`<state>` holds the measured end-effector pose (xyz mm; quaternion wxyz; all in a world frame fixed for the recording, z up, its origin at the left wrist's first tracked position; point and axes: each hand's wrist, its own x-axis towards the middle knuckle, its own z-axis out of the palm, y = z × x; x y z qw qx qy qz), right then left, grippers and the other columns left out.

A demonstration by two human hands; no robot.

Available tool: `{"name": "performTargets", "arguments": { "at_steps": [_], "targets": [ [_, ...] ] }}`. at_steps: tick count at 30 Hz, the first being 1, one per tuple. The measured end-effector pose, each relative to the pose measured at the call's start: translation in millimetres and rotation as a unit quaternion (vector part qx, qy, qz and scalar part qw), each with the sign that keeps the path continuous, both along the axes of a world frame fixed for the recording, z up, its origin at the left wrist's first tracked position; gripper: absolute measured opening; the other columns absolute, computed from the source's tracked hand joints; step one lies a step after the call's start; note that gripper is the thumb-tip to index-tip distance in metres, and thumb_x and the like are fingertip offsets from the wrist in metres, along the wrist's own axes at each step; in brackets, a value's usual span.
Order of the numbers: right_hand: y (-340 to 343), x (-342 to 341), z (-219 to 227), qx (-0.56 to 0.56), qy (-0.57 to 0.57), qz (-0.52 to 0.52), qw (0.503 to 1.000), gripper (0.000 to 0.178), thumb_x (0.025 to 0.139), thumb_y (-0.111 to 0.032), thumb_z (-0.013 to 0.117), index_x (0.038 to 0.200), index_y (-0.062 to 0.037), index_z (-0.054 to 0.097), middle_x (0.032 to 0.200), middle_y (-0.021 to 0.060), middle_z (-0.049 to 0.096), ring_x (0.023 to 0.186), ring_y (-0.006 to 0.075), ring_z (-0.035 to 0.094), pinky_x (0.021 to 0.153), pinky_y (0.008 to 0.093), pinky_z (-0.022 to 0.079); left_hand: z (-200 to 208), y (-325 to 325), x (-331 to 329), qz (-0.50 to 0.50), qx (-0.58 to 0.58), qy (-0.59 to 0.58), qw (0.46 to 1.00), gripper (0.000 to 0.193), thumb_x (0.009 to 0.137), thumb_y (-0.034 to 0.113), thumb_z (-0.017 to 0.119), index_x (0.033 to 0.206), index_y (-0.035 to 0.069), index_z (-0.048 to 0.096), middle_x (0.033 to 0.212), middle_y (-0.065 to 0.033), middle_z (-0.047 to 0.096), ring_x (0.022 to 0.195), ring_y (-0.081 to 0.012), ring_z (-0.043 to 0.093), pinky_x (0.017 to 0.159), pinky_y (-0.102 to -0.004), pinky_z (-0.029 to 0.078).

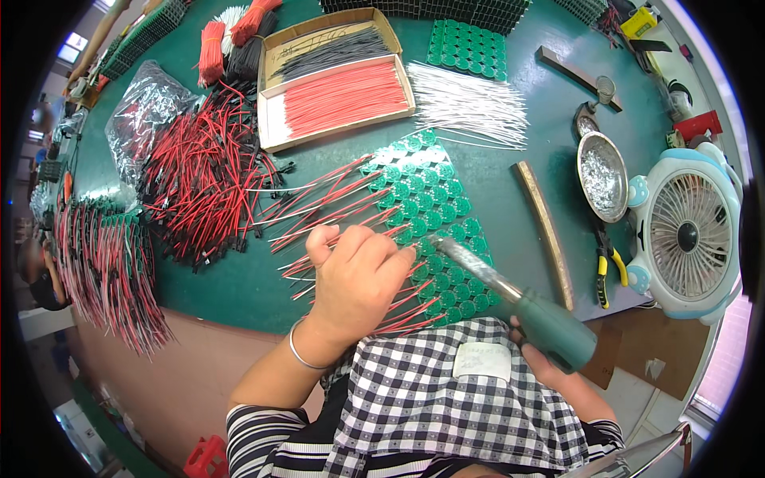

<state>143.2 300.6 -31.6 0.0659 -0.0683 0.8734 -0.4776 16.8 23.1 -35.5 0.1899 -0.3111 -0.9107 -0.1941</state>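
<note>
Thumb and forefinger drawn together, the left hand (pixel 355 269) bends over the wires (pixel 331 211) at mid-frame, fingertips at the board (pixel 438 209); whether a wire sits in the pinch cannot be told. Low and right of centre, the right hand (pixel 546 368) grips the handle of an iron (pixel 538 312), its tip over the board near the left fingertips. Red and white, the wires trail leftward from the board.

Green table (pixel 231 295) shows in a strip between the board and a bar (pixel 544 235) at right, and again left of the hand; its near edge curves toward a checked apron (pixel 414 402). Pliers (pixel 610 275) and a fan (pixel 689 191) flank the right rim.

At upper centre, one box (pixel 273 119) holds red wires (pixel 347 99), the box (pixel 370 21) behind it black wires (pixel 335 54); white wires (pixel 470 103) lie beside. A metal bowl (pixel 582 171) of silvery scraps (pixel 603 177) sits at upper right. At upper left, a clear bag (pixel 147 115) rests against a heap of red-and-black leads (pixel 211 175).
</note>
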Motion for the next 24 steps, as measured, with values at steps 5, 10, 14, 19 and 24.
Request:
{"name": "performTargets", "arguments": {
  "at_steps": [5, 10, 14, 19, 24],
  "targets": [
    [3, 2, -3, 0.005, 0.027, 0.000, 1.000, 0.028, 0.074, -0.004, 0.063, 0.101, -0.0039, 0.066, 0.093, 0.0110, 0.067, 0.077, 0.0300, 0.064, 0.066, 0.0368, 0.051, 0, 0, 0, 0.000, 0.000, 0.009, 1.000, 0.015, 0.069, 0.011, 0.073, 0.083, 0.017, 0.070, 0.075, 0.0065, 0.055, 0.077, -0.0127, 0.053, 0.086, -0.0401, 0.027],
    [11, 9, -13, 0.024, 0.046, 0.007, 0.999, 0.025, 0.074, -0.004, 0.064, 0.099, -0.0036, 0.066, 0.091, 0.0104, 0.067, 0.078, 0.0280, 0.064, 0.069, 0.0366, 0.051, 0, 0, -1, 0.000, -0.004, 0.014, 1.000, 0.016, 0.069, 0.010, 0.073, 0.083, 0.017, 0.070, 0.075, 0.0064, 0.055, 0.077, -0.0130, 0.053, 0.086, -0.0400, 0.027],
    [16, 14, -13, -0.029, 0.020, 0.007, 0.999, 0.024, 0.075, -0.005, 0.065, 0.099, -0.0037, 0.066, 0.092, 0.0104, 0.067, 0.079, 0.0270, 0.065, 0.072, 0.0372, 0.051, 1, 0, 0, -0.001, -0.013, 0.021, 1.000, 0.017, 0.068, 0.009, 0.073, 0.083, 0.017, 0.070, 0.076, 0.0065, 0.055, 0.078, -0.0131, 0.053, 0.086, -0.0401, 0.027],
    [14, 24, -11, -0.071, -0.020, -0.051, 0.996, 0.024, 0.075, -0.006, 0.066, 0.099, -0.0035, 0.066, 0.096, 0.0109, 0.068, 0.086, 0.0282, 0.066, 0.078, 0.0377, 0.050, 6, 0, 9, -0.018, -0.007, 0.023, 1.000, 0.019, 0.067, 0.009, 0.073, 0.084, 0.016, 0.070, 0.076, 0.0064, 0.055, 0.077, -0.0130, 0.053, 0.086, -0.0401, 0.027],
    [8, 26, -18, -0.077, -0.037, -0.055, 0.995, 0.026, 0.076, -0.005, 0.067, 0.102, -0.0031, 0.066, 0.098, 0.0109, 0.068, 0.089, 0.0299, 0.065, 0.082, 0.0388, 0.049, 3, 4, 14, -0.022, -0.010, 0.010, 1.000, 0.020, 0.066, 0.009, 0.073, 0.084, 0.015, 0.070, 0.074, 0.0060, 0.053, 0.076, -0.0131, 0.052, 0.087, -0.0405, 0.027]
  ]
}}
